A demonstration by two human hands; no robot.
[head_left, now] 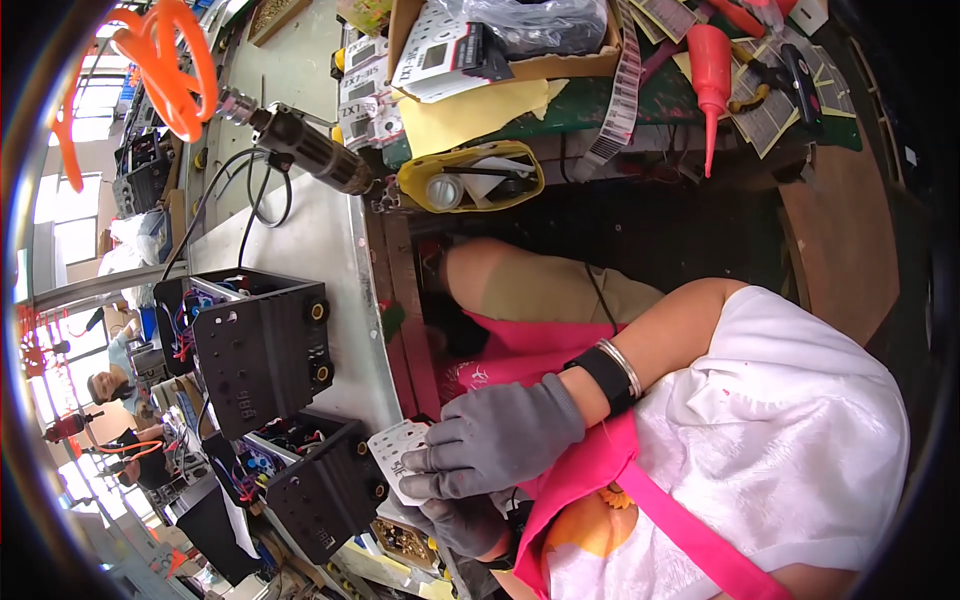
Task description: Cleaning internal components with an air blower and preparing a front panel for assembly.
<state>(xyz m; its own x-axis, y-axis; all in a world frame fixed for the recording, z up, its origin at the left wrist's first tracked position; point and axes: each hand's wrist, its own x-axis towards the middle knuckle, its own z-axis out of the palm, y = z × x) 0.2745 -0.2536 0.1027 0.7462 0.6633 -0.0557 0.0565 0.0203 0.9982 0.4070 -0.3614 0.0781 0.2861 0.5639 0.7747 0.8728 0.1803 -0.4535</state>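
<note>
Both my hands wear grey gloves. My right hand, with a black wristband and a metal bracelet, pinches a pale front-panel sheet with punched holes. My left hand sits just below it and grips the same sheet from underneath. The sheet is held at the edge of the grey bench, next to an open black machine housing with coloured wires. A second black housing stands just behind that one. My white shirt and pink apron fill the lower right.
A powered screwdriver hangs over the bench under an orange coiled hose. A yellow tray, a cardboard box of panel sheets and a red squeeze bottle lie on the green table. Other people work at far left.
</note>
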